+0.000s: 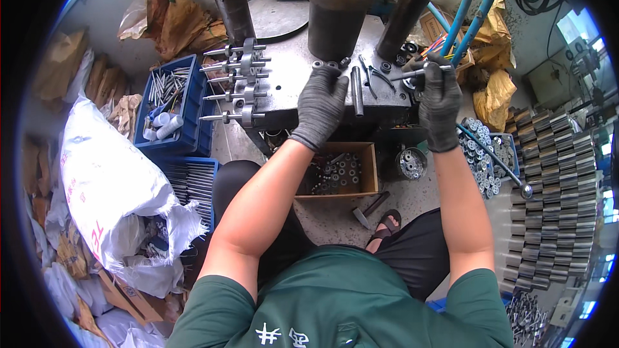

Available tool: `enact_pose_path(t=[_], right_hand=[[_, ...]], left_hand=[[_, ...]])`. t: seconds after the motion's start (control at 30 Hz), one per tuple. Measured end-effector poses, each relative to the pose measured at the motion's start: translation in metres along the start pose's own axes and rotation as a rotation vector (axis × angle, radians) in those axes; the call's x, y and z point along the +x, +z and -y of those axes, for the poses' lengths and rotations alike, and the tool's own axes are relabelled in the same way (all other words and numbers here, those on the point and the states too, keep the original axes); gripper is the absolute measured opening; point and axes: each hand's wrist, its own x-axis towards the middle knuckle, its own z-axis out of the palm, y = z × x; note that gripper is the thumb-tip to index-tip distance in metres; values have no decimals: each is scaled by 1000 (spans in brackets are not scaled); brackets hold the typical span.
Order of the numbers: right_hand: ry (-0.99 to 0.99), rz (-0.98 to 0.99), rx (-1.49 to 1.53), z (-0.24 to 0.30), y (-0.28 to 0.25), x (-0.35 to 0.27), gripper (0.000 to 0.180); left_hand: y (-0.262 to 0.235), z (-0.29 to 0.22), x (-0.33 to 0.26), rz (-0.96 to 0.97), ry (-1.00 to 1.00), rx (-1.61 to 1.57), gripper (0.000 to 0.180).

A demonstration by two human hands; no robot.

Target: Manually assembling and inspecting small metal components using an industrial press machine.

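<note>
My left hand (320,103), in a grey knitted glove, is at the metal press table (290,93). Its fingers are curled downward by small metal rings (318,64), and what they hold, if anything, is hidden. Over the table's right side, my right hand (440,109), gloved alike, is closed around a slim metal shaft (416,73) that lies crosswise in its fingers. Between the hands, dark-handled pliers (379,78) and a short steel rod (356,91) rest on the table. Several shafts with round collars (247,115) line its left edge.
A thick steel cylinder (335,16) stands behind, between two dark posts (230,0). Below are a wooden box (371,167) of small parts and a hammer (362,218). Blue crates (196,80) and a white sack (106,180) sit left; stacked metal tubes (554,212) stand right.
</note>
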Motion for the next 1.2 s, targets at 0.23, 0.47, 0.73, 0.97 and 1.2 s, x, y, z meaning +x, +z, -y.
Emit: enact_pose_path(t=[0.23,0.47,0.73,0.97,1.2], right_hand=[[382,185,-286,-85,-10,22,36],[941,251,508,-62,-75,-10,29],[1045,766,-240,-126,-264,-107,37],[1466,270,-755,-195,-464,-217,27],[1020,221,-1230,-230,-502,-210,40]], left_hand=[[-6,33,4,-102,66,437,28],[0,38,-3,-17,301,759,30],[7,41,-8,-18,392,933,23],[29,43,-11,-8,434,1002,21],[28,52,-14,40,396,1061,24]])
